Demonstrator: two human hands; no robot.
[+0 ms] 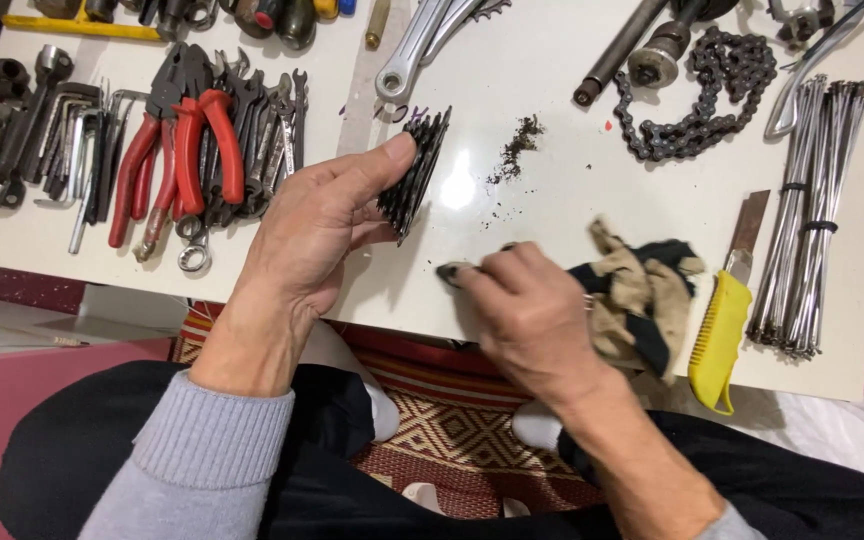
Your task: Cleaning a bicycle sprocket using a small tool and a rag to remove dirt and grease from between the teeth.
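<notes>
Right hand (527, 315) – palm down, fingertip pressing table (512, 90) | left hand (317, 225) – grip closed on upright sprocket cluster (414, 172)

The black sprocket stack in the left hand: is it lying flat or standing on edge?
On edge. The sprocket stack stands tilted on the white table, held by the left hand.
</notes>
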